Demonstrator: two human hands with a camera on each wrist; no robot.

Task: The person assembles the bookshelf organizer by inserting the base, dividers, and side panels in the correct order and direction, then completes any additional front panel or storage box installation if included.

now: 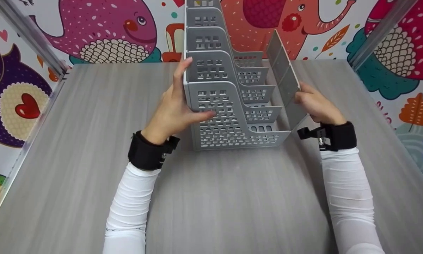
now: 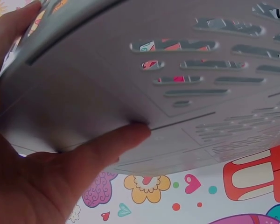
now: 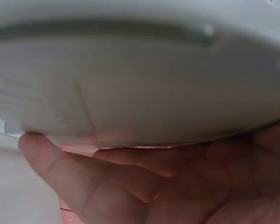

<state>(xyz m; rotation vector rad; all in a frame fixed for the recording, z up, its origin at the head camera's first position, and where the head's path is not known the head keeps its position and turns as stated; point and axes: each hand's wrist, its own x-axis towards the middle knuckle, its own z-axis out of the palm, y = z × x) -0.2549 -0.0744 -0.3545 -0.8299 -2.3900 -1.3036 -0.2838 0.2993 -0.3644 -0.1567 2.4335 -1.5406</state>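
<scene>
A grey plastic file rack with several slots and perforated dividers stands on the table. My left hand is spread at its near left corner. The thumb lies across the end panel, and the index finger runs up the tall back; in the left wrist view one straight finger presses that slotted back. On the other side, my right hand grips the edge of a flat grey front panel, which leans outward from the rack at its far end. Some right fingers are hidden behind the panel.
The grey wood-grain table extends around the rack. Printed cartoon walls enclose its back and sides, with metal posts at the corners. Both wrists wear black straps.
</scene>
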